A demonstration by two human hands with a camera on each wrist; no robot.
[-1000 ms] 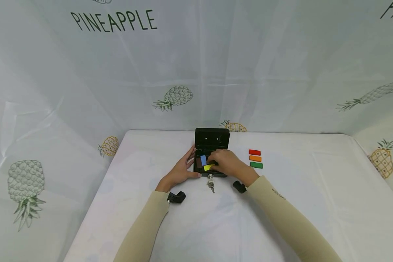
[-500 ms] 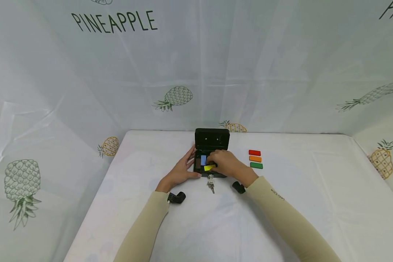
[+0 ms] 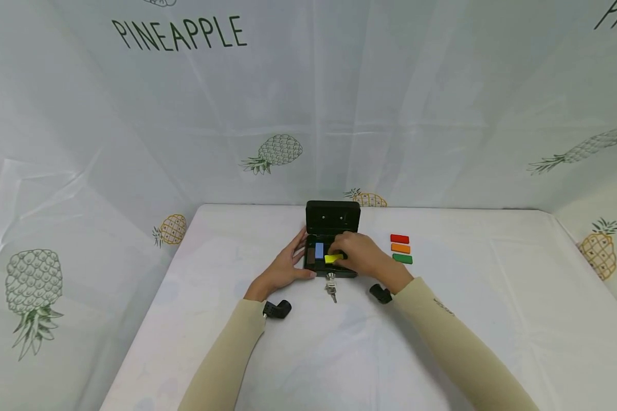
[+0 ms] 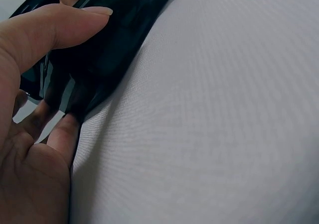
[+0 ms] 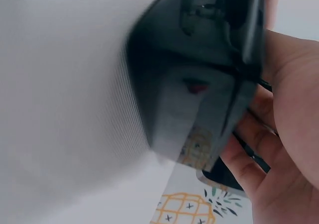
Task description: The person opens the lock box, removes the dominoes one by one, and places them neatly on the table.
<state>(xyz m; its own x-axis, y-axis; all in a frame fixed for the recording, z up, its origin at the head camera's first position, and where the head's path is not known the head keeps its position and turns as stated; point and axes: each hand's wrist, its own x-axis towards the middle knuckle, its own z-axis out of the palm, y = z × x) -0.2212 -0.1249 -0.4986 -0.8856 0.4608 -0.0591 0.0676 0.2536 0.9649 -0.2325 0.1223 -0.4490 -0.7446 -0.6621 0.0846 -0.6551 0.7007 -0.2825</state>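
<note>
A small black cash box stands on the table with its lid raised. My left hand braces its left side, fingers extended along the wall and thumb against the front; the left wrist view shows that thumb lying on the dark front face. My right hand reaches into the box and pinches a yellow block between thumb and fingers. Left of it in the box are a blue block and a brown block. In the right wrist view the box wall hides the fingertips.
Keys hang from the lock at the box's front. Right of the box, a red block, an orange block and a green block lie in a column. A pineapple-print curtain rises behind the white table.
My right hand has shifted slightly right and away from me, and the yellow block has moved with it inside the box. The blue block stands straighter now. My left hand stays put.
</note>
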